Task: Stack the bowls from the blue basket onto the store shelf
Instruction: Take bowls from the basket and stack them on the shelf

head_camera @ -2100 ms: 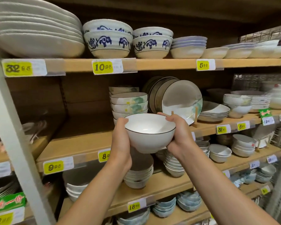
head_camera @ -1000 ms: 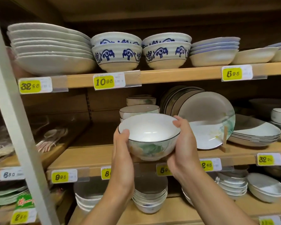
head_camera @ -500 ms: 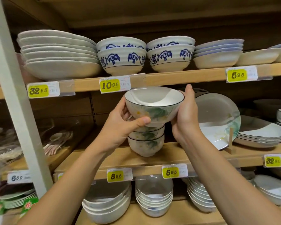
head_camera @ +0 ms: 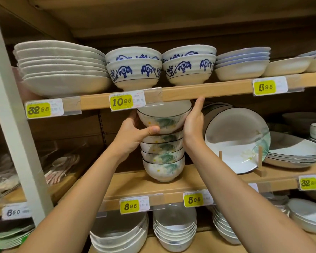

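Note:
A white bowl with a green leaf and a dark rim (head_camera: 165, 118) sits at the top of a stack of matching bowls (head_camera: 162, 157) on the middle wooden shelf (head_camera: 139, 185). My left hand (head_camera: 133, 134) grips its left side, thumb curled under the front. My right hand (head_camera: 193, 123) presses flat against its right side, fingers straight and reaching up to the shelf edge above. The bowl's far rim is hidden behind that upper shelf edge. The blue basket is out of view.
The upper shelf (head_camera: 199, 90) carries blue-patterned bowls (head_camera: 135, 70) and wide white dishes (head_camera: 62, 70), close above the stack. A large leaf-painted plate (head_camera: 237, 139) stands on a wooden rack just right of the stack. A white upright post (head_camera: 13, 110) stands at left.
Both hands lifted the bowl from chest height up to the middle shelf and brought it onto the top of the stack. The view moved closer to the shelf.

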A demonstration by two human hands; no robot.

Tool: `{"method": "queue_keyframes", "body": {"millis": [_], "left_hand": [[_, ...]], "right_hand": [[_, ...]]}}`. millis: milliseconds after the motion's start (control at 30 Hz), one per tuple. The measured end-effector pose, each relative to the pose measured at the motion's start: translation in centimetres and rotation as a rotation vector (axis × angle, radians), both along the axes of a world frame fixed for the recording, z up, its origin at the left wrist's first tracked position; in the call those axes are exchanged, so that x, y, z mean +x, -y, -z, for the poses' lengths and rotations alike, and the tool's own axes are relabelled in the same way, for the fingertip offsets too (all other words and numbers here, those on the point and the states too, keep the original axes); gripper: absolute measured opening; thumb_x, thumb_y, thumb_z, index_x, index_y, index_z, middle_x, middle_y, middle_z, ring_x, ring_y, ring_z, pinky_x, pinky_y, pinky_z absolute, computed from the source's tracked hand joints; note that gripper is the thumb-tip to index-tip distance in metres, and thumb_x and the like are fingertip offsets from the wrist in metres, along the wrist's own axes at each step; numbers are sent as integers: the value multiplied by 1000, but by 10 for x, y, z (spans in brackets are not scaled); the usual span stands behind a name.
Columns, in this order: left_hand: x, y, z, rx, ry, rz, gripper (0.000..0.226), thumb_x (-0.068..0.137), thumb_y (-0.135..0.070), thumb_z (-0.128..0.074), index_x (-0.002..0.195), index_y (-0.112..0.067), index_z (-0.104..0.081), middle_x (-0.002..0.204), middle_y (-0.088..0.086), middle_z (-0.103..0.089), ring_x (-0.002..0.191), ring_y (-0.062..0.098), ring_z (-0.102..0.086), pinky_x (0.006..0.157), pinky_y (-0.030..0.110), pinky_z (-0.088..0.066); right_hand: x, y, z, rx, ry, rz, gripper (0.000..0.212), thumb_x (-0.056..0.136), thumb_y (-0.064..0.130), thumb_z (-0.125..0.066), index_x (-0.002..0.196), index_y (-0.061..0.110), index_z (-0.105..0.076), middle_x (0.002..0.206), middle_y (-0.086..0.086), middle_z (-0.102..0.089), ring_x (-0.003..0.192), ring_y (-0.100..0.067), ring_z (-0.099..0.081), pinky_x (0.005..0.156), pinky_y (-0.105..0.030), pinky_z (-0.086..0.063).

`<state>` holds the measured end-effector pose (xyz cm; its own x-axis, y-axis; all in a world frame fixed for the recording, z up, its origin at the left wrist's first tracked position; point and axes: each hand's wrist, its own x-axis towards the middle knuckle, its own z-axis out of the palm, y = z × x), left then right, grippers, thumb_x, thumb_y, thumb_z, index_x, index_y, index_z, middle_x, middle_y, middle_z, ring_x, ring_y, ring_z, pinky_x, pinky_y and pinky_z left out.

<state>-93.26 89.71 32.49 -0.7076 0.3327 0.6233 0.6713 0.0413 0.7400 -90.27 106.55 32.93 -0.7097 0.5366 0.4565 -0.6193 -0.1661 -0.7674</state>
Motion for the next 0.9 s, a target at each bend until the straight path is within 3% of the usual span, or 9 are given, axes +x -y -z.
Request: {"method": "queue_keyframes", "body": {"millis": [100,233,333,400,467,567,733,833,900], "left_hand": [[-6,-1,2,-47,-45,-37,95,55,-39,-89,137,-17,-47,126,-7,-65,118,3,-58,104,29,-46],[-14,0,7,-91,-76,-63,95,57,-37,-91,139,-24,-45,123,-16,-64,117,-3,-56,102,22,-43],[-18,1,8,-98,-92,-50,101,55,-41,-89,142,-29,-40,123,-27,-61,119,-9,-52,97,11,-42],[-18,2,10,-104,-95,-29,105,55,-44,-89,145,-32,-36,130,-25,-58,125,-5,-48,102,15,-41],[-19,3,13,-106,-99,-5,104,57,-44,-89,146,-32,-35,133,-23,-56,127,-4,-47,104,15,-41],[-20,3,18,-98,-83,2,99,59,-40,-88,143,-31,-39,131,-22,-58,124,-3,-50,100,13,-43],[-23,1,25,-34,1,23,83,65,-30,-87,138,-22,-48,127,-7,-65,117,8,-60,99,30,-49],[-26,-1,27,-7,79,51,72,69,-27,-82,134,-19,-52,124,-2,-67,114,13,-63,100,38,-51],[-29,-2,30,-5,121,59,71,70,-30,-83,133,-18,-53,122,-1,-68,113,15,-64,100,41,-50]], "right_hand": [[-6,-6,11,154,-42,29,59,85,71,-27,102,26,-62,96,-16,-70,91,-8,-65,89,-27,-49],[-7,-12,19,288,-117,-20,74,71,89,-33,94,28,-68,102,-1,-72,103,-13,-66,89,-28,-52],[-13,-14,22,372,-96,-5,100,59,96,-36,104,11,-65,109,-15,-67,106,-26,-63,96,-45,-50],[-16,-16,25,406,-62,19,120,55,99,-35,109,-7,-57,112,-29,-60,107,-38,-59,96,-55,-46],[-19,-16,27,422,-58,26,126,55,99,-35,109,-13,-54,112,-35,-57,106,-44,-57,94,-58,-45],[-20,-13,29,411,-71,21,122,58,97,-37,107,-13,-57,108,-34,-60,104,-41,-60,93,-57,-47],[-25,-9,32,351,8,23,112,73,86,-28,99,-19,-60,96,-33,-66,94,-41,-64,90,-55,-49],[-33,-9,31,321,174,40,92,82,76,-23,100,-1,-69,91,-17,-72,92,-27,-66,95,-48,-49],[-37,-11,32,314,275,22,90,81,77,-22,94,3,-71,89,-13,-73,90,-24,-67,98,-46,-47]]}}
